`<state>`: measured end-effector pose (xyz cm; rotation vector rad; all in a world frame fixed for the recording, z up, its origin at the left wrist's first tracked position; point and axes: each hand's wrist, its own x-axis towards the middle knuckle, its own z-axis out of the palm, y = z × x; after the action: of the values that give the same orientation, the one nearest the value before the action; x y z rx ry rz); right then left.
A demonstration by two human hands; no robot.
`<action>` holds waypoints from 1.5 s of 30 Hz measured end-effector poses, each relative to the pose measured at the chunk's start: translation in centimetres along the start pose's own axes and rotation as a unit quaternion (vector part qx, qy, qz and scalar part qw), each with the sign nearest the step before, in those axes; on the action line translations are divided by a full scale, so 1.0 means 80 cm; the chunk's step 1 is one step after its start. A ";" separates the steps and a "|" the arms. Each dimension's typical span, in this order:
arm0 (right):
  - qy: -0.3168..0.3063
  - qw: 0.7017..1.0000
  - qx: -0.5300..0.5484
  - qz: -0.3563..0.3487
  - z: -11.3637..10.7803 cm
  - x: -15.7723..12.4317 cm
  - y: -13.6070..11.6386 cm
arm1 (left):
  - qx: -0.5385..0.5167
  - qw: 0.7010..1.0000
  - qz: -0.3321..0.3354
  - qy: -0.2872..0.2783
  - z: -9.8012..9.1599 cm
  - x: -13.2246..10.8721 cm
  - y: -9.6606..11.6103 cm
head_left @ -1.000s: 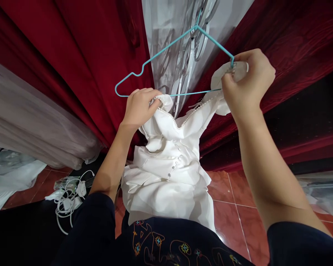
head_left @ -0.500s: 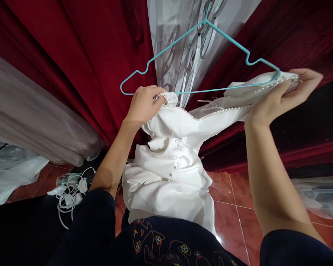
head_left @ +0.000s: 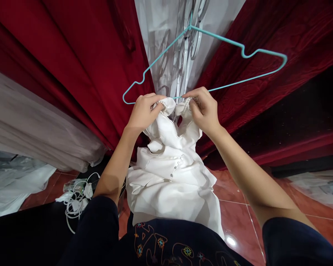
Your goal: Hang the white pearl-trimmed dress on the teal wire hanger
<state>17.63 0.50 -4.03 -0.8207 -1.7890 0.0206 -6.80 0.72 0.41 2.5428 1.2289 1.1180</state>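
Observation:
A white dress [head_left: 166,195] with a pearl-beaded neckline and small covered buttons hangs bunched in front of my body. My left hand [head_left: 144,112] pinches its beaded top edge on the left. Close by, my right hand [head_left: 204,111] has its fingers closed on the beaded edge at the other side. Between the two hands the neckline sags in a V. A light-blue hanger [head_left: 238,82] hangs just behind, its lower bar passing at the level of both hands. Whether the fingers also press on that bar is hidden.
Dark red curtains [head_left: 80,74] flank a white metal scrollwork frame [head_left: 184,62] with sheer white fabric behind it. White cables [head_left: 74,203] lie tangled on a black surface at the lower left. Red tiles [head_left: 235,210] cover the floor.
My right hand has come in from the far right to beside my left hand, bringing the dress's beaded edge with it. The right end of the hanger no longer overlaps the dress.

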 end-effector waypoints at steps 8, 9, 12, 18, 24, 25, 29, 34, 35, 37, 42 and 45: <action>0.070 0.995 0.061 -0.021 0.028 -0.009 0.026 | -0.013 0.954 0.127 0.272 0.028 -0.039 -0.049; 0.072 0.995 0.062 -0.019 0.030 -0.008 0.027 | -0.008 0.951 0.131 0.280 0.029 -0.051 -0.052; 0.073 0.995 0.070 -0.011 0.032 -0.008 0.029 | -0.033 0.975 0.087 0.202 0.032 -0.087 -0.062; 0.066 0.995 0.071 -0.026 0.025 -0.005 0.023 | -0.315 0.860 -0.240 0.322 0.028 -0.087 -0.118; 0.068 0.995 0.067 -0.027 0.021 -0.004 0.019 | -0.373 0.801 -0.186 0.429 -0.029 -0.019 -0.163; 0.068 0.995 0.066 -0.026 0.020 -0.005 0.017 | -0.373 0.808 -0.177 0.421 -0.040 -0.008 -0.164; 0.071 0.996 0.057 -0.026 0.021 -0.007 0.011 | -0.310 0.894 -0.120 0.302 -0.069 0.032 -0.137; 0.085 0.995 0.036 -0.028 0.024 -0.007 0.009 | -0.165 0.967 -0.095 0.167 -0.063 0.076 -0.085; 0.081 0.996 0.029 -0.026 0.023 -0.008 0.009 | -0.152 0.970 -0.097 0.160 -0.059 0.082 -0.084; 0.070 0.997 0.012 -0.020 0.021 -0.008 0.009 | -0.136 0.972 -0.113 0.153 -0.052 0.089 -0.090; 0.062 0.998 -0.003 -0.011 0.019 -0.009 0.008 | -0.113 0.971 -0.113 0.181 -0.049 0.084 -0.094; 0.074 0.997 0.008 0.005 0.023 -0.010 0.011 | -0.131 0.977 -0.065 0.154 -0.053 0.078 -0.074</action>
<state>16.61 1.45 -5.74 -0.7986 -1.6432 -0.0200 -10.82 8.28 4.76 2.1228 1.1942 1.5692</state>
